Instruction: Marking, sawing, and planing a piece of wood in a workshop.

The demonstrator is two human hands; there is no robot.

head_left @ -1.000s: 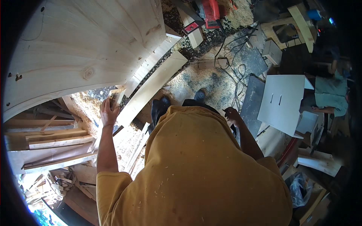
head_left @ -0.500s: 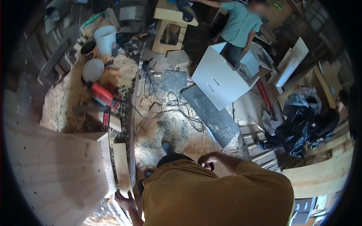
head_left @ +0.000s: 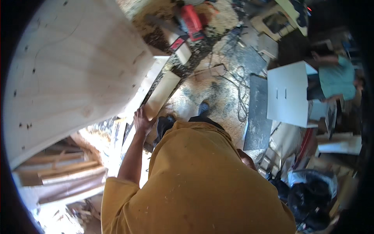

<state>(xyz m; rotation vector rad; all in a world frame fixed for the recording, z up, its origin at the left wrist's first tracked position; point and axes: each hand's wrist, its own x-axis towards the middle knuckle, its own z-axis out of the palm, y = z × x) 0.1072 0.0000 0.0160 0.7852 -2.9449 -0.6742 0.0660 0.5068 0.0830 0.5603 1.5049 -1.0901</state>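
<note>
My left hand reaches down at my left side, its fingers stretched out and resting by the near end of a pale, narrow wooden board. Beside that board stands a large pale wood panel with dark knots, filling the upper left. My right hand shows only in part beyond the edge of my mustard shirt; its fingers are hidden, so whatever it may hold cannot be seen.
A red power tool lies among sawdust ahead. Loose cables and a dark flat sheet cover the floor. A white cabinet stands at right, with a co-worker in a green shirt behind it. Black bags lie lower right.
My view has swung to the left, so the room's contents sit further right and the wood panel fills more of the picture. My left hand stays by the board; my right has become mostly hidden.
</note>
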